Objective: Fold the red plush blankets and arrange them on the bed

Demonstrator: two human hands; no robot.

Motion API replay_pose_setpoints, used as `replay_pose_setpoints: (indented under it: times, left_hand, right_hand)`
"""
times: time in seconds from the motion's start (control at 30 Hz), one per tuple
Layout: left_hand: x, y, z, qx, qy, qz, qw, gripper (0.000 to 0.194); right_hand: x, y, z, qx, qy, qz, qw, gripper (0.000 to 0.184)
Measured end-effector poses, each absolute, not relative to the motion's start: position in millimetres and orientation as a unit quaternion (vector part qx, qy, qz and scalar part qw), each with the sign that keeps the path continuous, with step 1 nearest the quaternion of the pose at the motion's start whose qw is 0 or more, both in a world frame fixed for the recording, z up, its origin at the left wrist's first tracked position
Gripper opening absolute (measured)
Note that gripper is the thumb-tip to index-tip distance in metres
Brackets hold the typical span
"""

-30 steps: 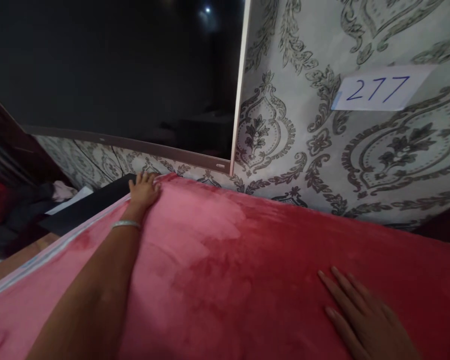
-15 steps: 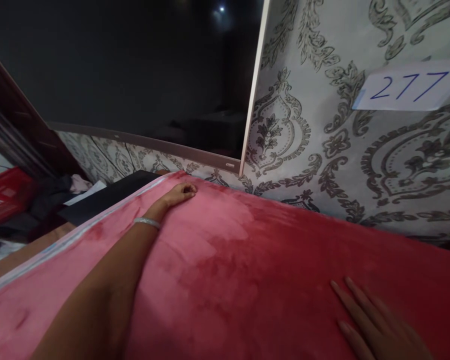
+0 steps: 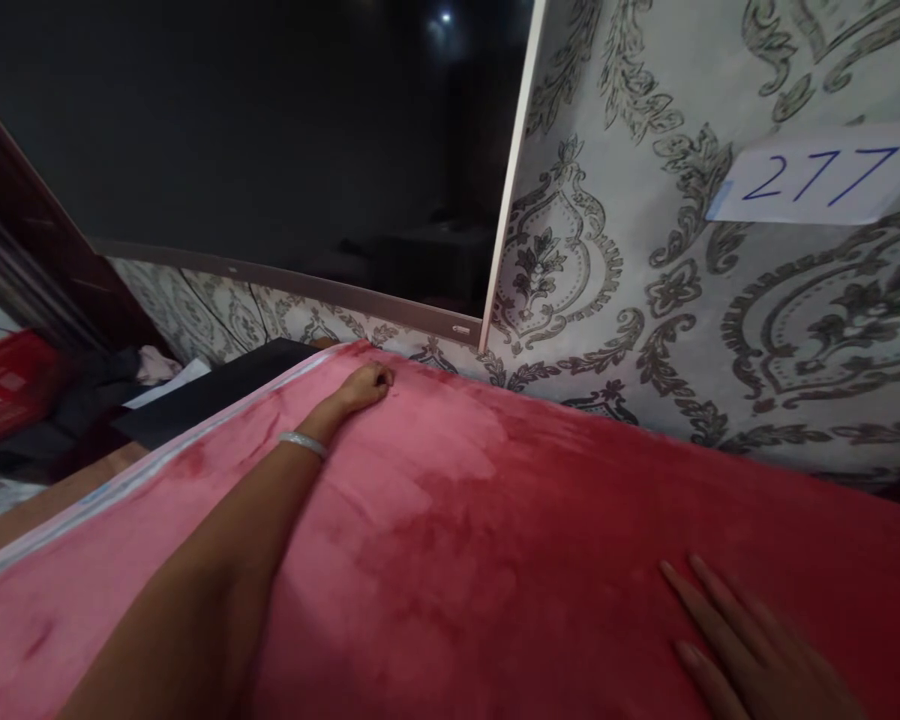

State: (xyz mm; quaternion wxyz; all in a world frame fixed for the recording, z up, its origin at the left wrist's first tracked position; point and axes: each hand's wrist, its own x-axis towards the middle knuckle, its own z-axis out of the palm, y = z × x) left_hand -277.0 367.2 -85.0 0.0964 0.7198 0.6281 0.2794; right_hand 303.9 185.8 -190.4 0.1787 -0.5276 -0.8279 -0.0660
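While curled left hand (image 3: pixel 364 386) touches cloth (image 3: pixel 450 540), red crate (image 3: pixel 7 390) beyond.

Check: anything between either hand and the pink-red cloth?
Nothing visible: the left hand, curled, appears to touch the pink-red cloth near its far edge; the right hand, spread open, appears to rest on it.

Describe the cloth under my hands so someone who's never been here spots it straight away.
Find the big dark screen by the patterned wall. Below lies a broad, spread-out cloth with a whitish strip along its left edge. Its pale pink running into deep red sets it apart from the flat black object beside that strip.
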Motion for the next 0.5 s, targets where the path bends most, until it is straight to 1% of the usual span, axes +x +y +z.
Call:
replay_pose_setpoints:
  times: [0.07,0.2,0.27,0.37,0.4,0.5]
  left_hand:
    - [-279,364,-84,0.721,0.626,0.282,0.095,0.015]
    - [-276,360,-82,0.730,0.623,0.267,0.092,0.018]
    - [-273,361,-81,0.734,0.625,0.255,0.077,0.015]
    - [-270,364,-83,0.732,0.637,0.237,0.049,0.004]
    - [-271,365,-83,0.726,0.646,0.234,0.037,0.004]
    - [-273,368,-84,0.693,0.681,0.238,-0.003,0.016]
  right_hand:
    - [303,185,-189,-0.516,-0.836,-0.071,0.173,0.057]
    - [299,183,-185,-0.516,-0.836,-0.075,0.168,0.057]
    - [297,182,-184,-0.525,-0.830,-0.076,0.173,0.059]
    - [294,182,-182,-0.533,-0.824,-0.074,0.179,0.060]
    - [294,182,-181,-0.532,-0.824,-0.074,0.181,0.060]
    - [293,182,-181,-0.526,-0.827,-0.075,0.185,0.060]
